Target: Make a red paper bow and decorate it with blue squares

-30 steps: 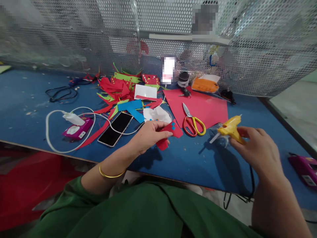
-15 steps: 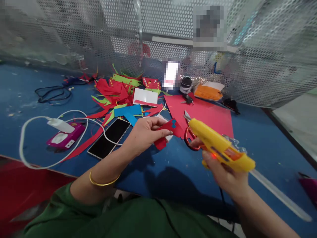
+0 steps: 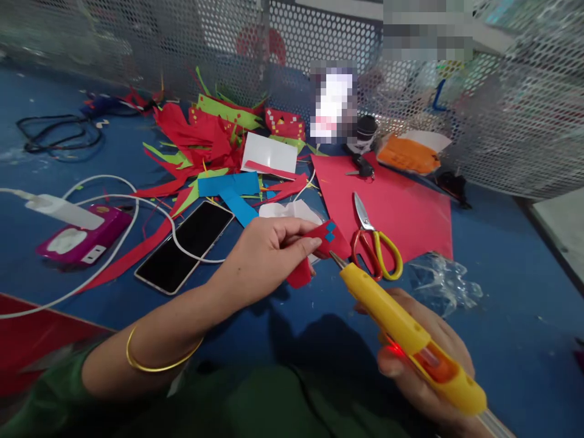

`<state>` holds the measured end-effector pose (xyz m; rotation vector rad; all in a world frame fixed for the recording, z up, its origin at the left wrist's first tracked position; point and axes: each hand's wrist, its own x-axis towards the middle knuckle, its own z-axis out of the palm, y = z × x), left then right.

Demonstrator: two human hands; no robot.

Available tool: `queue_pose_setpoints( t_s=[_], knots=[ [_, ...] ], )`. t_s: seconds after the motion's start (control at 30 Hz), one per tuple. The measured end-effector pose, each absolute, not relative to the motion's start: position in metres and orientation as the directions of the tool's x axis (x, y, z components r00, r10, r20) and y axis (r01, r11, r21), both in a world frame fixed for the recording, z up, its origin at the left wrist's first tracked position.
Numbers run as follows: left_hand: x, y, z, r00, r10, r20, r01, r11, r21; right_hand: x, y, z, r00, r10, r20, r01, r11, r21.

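Note:
Between the thumb and fingers of my left hand (image 3: 274, 252) is a piece of red paper (image 3: 340, 238) with small blue diamonds on it. My right hand (image 3: 429, 347) is wrapped round a yellow hot glue gun (image 3: 387, 310), whose red light glows near the fingers. The gun's metal nozzle is at the lower edge of the red paper; whether it touches I cannot tell. A clear glue stick (image 3: 490, 423) sticks out of the gun's back end. Just beyond the nozzle lie scissors (image 3: 364, 213) with red and yellow handles, partly on a large red sheet (image 3: 410, 207).
Left of my hand lie a dark-screened phone (image 3: 185, 246), a white cable (image 3: 132, 176) and a purple box (image 3: 86, 234). Red, green and blue paper scraps (image 3: 196, 137) are heaped behind. A crumpled clear wrapper (image 3: 444, 283) is at right. A perforated metal screen (image 3: 182, 42) closes off the back.
The glue gun has swung down and left, bringing its nozzle to the red paper and uncovering the scissors. My view has shifted closer. My left hand keeps its hold.

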<state>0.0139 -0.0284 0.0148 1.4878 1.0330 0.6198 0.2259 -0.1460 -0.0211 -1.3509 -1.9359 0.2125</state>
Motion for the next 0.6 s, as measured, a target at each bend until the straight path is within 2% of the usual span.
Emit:
queue_pose_setpoints(
  t_s=[0.1, 0.3, 0.6],
  knots=[
    [0.015, -0.029, 0.015, 0.468, 0.868, -0.164, 0.262, 0.04, 0.964, 0.223, -0.145, -0.02, -0.158, 0.831, 0.533, 0.746, 0.454, -0.487],
    [0.014, -0.03, 0.016, 0.468, 0.872, -0.142, 0.259, 0.018, 0.966, 0.224, -0.146, -0.01, -0.175, 0.886, 0.43, 0.797, 0.384, -0.467],
    [0.014, -0.031, 0.015, 0.476, 0.868, -0.14, 0.277, 0.004, 0.961, 0.225, -0.146, -0.011, -0.179, 0.881, 0.439, 0.78, 0.399, -0.482]
  ],
)
